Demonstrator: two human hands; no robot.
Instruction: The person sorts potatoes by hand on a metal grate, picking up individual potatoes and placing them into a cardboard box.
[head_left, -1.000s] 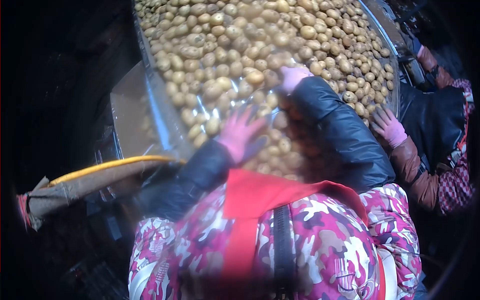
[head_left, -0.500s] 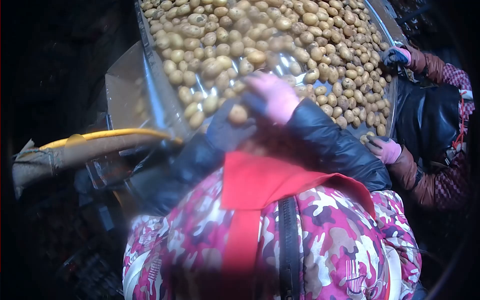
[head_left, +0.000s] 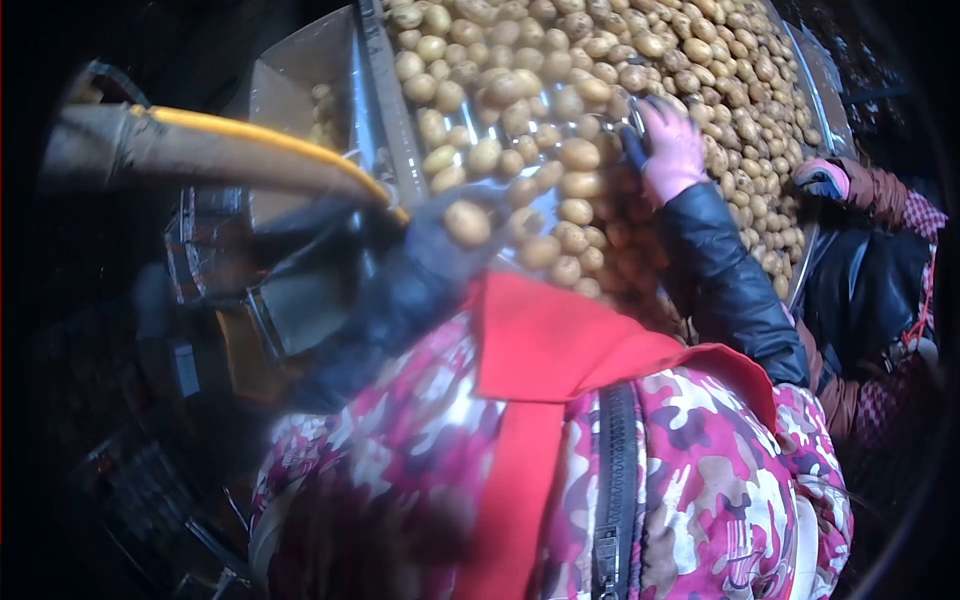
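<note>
A wide belt (head_left: 800,60) carries a dense layer of small yellow potatoes (head_left: 600,60) from the top of the view toward me. My right hand (head_left: 672,150), in a pink glove with dark fingertips, lies spread flat on the potatoes at the belt's middle. My left hand (head_left: 440,245) is a dark motion-blurred shape at the belt's near left edge. One potato (head_left: 467,222) sits in it. My black sleeves and pink camouflage jacket fill the lower part of the view.
A brown bar with a yellow edge (head_left: 250,140) crosses the left side. Behind it, a side chute (head_left: 300,90) beside the belt's metal rail (head_left: 375,70) holds a few potatoes. A co-worker's gloved hand (head_left: 822,178) and brown sleeve are at the belt's right edge.
My left hand has picked a potato off the belt and swung left with it. My right hand went forward and right onto the potatoes. The view turned left.
</note>
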